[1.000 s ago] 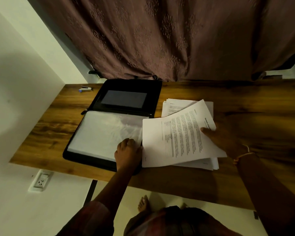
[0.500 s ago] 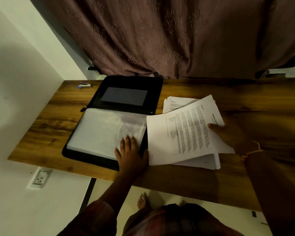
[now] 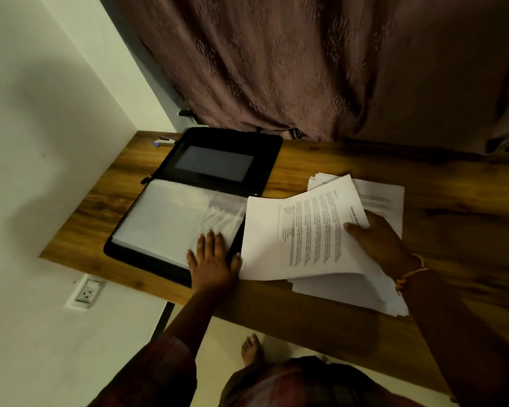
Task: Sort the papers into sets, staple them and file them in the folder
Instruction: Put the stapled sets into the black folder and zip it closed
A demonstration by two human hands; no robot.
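A black zip folder (image 3: 265, 160) lies open on the wooden desk (image 3: 423, 183), with clear plastic sleeves (image 3: 171, 218) on its near half. My left hand (image 3: 210, 264) lies flat with spread fingers on the sleeves' near right corner. To the right, my right hand (image 3: 376, 245) holds a printed set of papers (image 3: 303, 233), thumb on top, lifted above a loose pile of sheets (image 3: 373, 292) on the desk. The set's left edge reaches the folder's right edge. A small stapler (image 3: 164, 141) sits at the desk's far left corner.
A brown curtain (image 3: 306, 69) hangs behind the desk. A white wall (image 3: 41, 142) bounds the left side, with a socket (image 3: 86, 292) below desk level. My bare foot (image 3: 252, 349) shows under the desk's near edge.
My left hand has opened from a curled pose to flat on the sleeves. My right hand has lifted the printed set and shifted it slightly right.
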